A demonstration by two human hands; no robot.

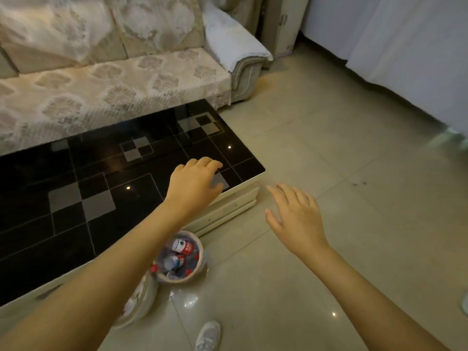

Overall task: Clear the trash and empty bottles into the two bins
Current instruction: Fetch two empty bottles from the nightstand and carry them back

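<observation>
Head view. Surface (pixel 101 198): glossy black glass, grey checker squares, cream frame, rectangular. Left hand (pixel 195 183) over its 3 o'clock corner, fingers curled loosely, holding nothing. Right hand (pixel 296 219) over the smooth beige tile floor (pixel 329 148), fingers spread wide, empty. Round cream bin (pixel 181 257) at 6 o'clock beside the surface, holding red-labelled plastic bottles (pixel 181 245). Second bin (pixel 138 302) adjacent, part-hidden by the forearm, with white crumpled trash. Patterned fabric sofa (pixel 101 72) at 12 o'clock.

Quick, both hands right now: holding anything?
Left hand: open, empty, fingers curled over the table corner.
Right hand: open, empty, fingers spread above the floor.
</observation>
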